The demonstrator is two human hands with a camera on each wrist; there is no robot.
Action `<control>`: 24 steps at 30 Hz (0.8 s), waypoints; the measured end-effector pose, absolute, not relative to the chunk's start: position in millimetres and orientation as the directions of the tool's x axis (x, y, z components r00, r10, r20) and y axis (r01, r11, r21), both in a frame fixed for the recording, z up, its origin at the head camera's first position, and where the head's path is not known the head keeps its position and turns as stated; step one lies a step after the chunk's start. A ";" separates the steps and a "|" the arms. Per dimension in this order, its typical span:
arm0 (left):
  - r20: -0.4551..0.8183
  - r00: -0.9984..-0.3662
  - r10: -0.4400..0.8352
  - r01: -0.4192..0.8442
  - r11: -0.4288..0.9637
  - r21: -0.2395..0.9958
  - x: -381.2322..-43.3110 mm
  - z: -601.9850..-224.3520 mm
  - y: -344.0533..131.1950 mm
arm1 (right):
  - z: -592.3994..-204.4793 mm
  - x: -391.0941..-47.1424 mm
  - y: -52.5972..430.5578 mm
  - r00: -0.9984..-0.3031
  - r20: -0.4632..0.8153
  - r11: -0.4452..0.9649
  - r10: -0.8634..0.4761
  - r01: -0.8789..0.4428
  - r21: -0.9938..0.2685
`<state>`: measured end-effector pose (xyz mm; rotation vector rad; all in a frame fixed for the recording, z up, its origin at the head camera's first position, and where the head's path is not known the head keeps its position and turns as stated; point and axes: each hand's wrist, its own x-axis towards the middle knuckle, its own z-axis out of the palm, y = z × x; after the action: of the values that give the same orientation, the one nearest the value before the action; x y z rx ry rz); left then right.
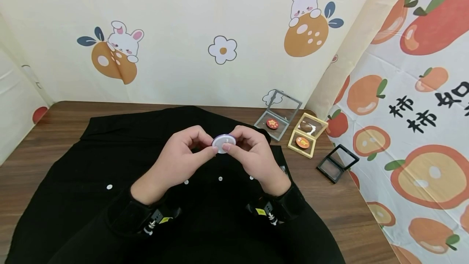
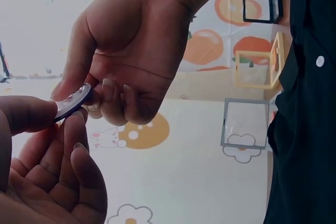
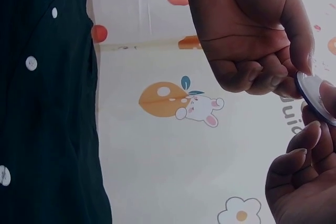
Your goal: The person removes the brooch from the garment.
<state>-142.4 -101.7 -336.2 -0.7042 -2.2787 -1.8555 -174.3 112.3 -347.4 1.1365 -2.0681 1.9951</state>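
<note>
Both hands meet over a black buttoned shirt (image 1: pixel 121 150) spread across the table. Between them is a small round badge (image 1: pixel 219 145), its whitish back facing up and a blue-purple rim around it. My left hand (image 1: pixel 182 158) pinches its left edge between thumb and fingers. On the opposite edge, my right hand (image 1: pixel 255 156) pinches it with the thumb lying on the whitish side. In the left wrist view the badge (image 2: pixel 73 102) appears nearly edge-on. The right wrist view shows the badge (image 3: pixel 315 94) with a thumb on its pale side.
Right of the shirt, a grey display case (image 1: pixel 280 131) and a yellow display case (image 1: pixel 310 150) stand open, each with a round red or orange badge inside. A black case (image 1: pixel 334 173) stands open near the table's right edge. Printed cloth walls surround the wooden table (image 1: pixel 351 223).
</note>
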 end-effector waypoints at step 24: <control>0.410 -0.885 0.222 0.456 0.230 0.860 -143.8 -334.3 -106.5 | -350.3 -172.4 108.1 -0.720 0.528 0.034 -0.452 -0.605 -0.796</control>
<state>-143.8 -106.5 -334.3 -0.6443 -2.2981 -1.7163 -172.4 108.1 -350.3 1.1131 -2.1610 1.7779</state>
